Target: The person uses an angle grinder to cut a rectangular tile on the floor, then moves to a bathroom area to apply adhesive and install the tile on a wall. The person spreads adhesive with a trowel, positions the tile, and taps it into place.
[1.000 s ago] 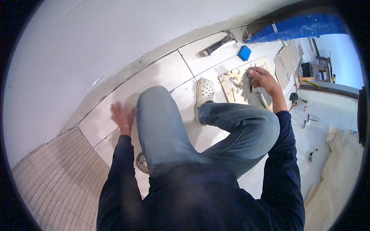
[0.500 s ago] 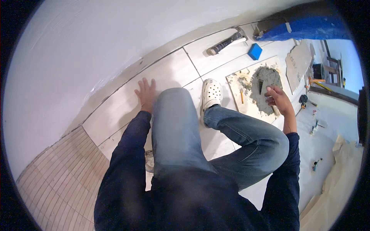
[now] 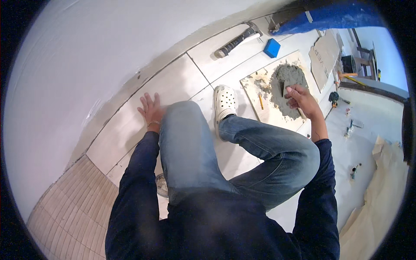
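Note:
My left hand lies flat on a pale floor tile, fingers spread, close to the foot of the white wall. Over a board smeared with grey mortar, my right hand is closed with thumb and fingers together. A small flat grey blade, like a putty knife's, shows at its fingertips; the handle is hidden in the hand. Whether the blade touches the mortar I cannot tell. An orange pencil rests on the board, left of the mortar.
Beyond the board lie a blue block and a hammer with a dark handle. A torn cardboard piece is at its right. Ribbed tiles cover the lower left; brown paper lies lower right. My shoe stands beside the board.
The whole view has shifted slightly, so the floor things appear further left and higher. At my right fingertips the blade has turned and shows more of its flat face. My left hand remains on the tile.

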`<state>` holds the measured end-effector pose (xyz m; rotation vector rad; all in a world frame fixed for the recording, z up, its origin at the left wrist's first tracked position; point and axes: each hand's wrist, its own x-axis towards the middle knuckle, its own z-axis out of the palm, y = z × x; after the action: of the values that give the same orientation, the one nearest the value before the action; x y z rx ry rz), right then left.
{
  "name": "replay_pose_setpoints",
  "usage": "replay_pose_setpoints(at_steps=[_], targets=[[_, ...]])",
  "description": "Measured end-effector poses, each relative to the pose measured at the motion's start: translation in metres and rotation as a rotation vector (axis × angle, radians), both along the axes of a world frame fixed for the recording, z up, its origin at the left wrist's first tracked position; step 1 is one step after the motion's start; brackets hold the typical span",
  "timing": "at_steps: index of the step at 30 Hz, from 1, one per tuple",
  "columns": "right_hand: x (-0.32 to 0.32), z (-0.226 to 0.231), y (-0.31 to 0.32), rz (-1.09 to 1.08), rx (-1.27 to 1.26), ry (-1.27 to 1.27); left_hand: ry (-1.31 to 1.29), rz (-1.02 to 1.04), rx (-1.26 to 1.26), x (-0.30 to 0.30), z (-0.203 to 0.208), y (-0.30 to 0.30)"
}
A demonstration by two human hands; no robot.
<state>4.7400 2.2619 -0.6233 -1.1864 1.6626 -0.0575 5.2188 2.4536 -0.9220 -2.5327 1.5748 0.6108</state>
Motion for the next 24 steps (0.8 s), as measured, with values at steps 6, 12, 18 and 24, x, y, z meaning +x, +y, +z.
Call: replay_pose_setpoints(at_steps=[6,12,18,24], targets=[[0.000,0.000,-0.002,-0.041,-0.020,-0.009,-0.029,-0.027,0.038,-0.004,-0.012,-0.002],[-0.014,-0.003,-0.002,-0.053,0.005,-0.017,-0.033,-0.067,-0.006,-0.002,-0.027,-0.001],[-0.015,-0.005,-0.005,-0.057,0.030,-0.038,-0.011,-0.061,-0.037,-0.001,-0.032,-0.002],[-0.002,0.000,-0.013,-0.025,-0.001,-0.055,-0.017,-0.042,-0.025,-0.013,-0.025,-0.011]])
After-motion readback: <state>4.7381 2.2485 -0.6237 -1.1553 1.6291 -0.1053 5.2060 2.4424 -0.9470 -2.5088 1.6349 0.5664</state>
